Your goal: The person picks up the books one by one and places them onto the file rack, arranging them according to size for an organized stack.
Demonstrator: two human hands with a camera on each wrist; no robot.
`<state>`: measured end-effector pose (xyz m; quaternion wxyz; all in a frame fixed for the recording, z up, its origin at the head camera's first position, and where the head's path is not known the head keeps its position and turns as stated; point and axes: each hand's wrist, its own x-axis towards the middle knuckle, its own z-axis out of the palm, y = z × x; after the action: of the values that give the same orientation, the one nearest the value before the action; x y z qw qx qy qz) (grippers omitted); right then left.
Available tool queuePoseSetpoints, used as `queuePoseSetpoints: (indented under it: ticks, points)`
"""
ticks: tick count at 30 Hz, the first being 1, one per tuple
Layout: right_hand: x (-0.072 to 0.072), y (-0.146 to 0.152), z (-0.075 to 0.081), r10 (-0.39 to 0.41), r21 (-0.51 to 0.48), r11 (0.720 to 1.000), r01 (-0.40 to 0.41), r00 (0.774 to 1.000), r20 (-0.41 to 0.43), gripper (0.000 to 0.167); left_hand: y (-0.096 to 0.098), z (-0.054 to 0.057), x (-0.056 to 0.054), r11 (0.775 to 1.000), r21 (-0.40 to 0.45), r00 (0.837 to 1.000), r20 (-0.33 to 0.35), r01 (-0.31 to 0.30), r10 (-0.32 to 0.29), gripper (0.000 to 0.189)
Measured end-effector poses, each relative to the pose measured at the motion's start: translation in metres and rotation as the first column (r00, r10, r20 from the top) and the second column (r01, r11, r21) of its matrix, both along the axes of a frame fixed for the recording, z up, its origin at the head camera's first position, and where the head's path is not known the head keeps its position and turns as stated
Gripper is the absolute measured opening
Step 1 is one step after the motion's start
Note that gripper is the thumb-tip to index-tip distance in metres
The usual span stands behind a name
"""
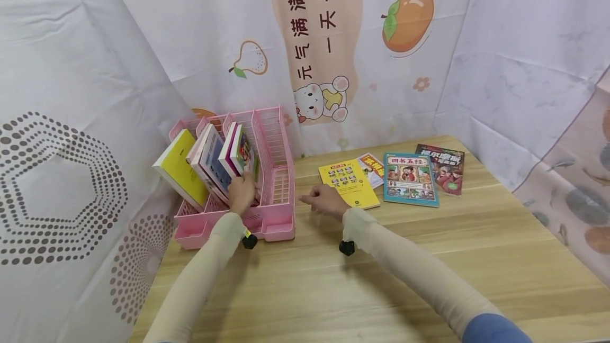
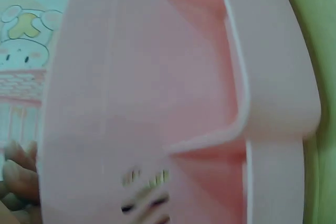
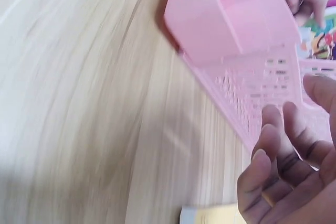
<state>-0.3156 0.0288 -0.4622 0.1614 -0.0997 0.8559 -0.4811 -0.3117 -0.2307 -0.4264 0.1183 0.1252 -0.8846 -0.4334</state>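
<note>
One pink, lattice-walled rack (image 1: 280,213)

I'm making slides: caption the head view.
Left hand at books in a pink rack, right hand beside it, more books lying on the table.

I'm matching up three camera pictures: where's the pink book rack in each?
Head: the pink book rack stands left of centre.
Left wrist: it fills most of the picture, close up.
Right wrist: upper right, cut off by the edge.
Shared landmark: the left hand, at the rack in head, lower left in left wrist, top right in right wrist.
</note>
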Motion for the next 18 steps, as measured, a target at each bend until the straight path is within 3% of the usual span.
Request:
queuePoseSetpoints:
  ticks: [5,10,15,18]
  points:
    - [-0.004,0.020,-0.003,-0.059,0.051,0.997,0.062,0.997,-0.052,0.045,0.014,0.001,0.000,0.998,0.067,0.993,-0.117,0.014,-0.006,0.077]
    - [-0.008,0.045,-0.003,-0.068,0.076,0.994,0.079,0.989,-0.131,0.043,0.033,-0.002,-0.001,0.986,0.085,0.967,-0.226,0.140,-0.118,0.067]
    - [-0.011,0.067,-0.004,-0.108,0.105,0.986,0.127,0.978,-0.177,0.038,0.051,-0.005,-0.002,0.974,-0.044,0.938,-0.264,0.223,-0.227,0.049]
    - [-0.011,0.077,-0.005,-0.124,0.124,0.981,0.152,0.971,-0.205,0.035,0.060,-0.008,-0.002,0.955,-0.116,0.917,-0.270,0.272,-0.294,0.045]
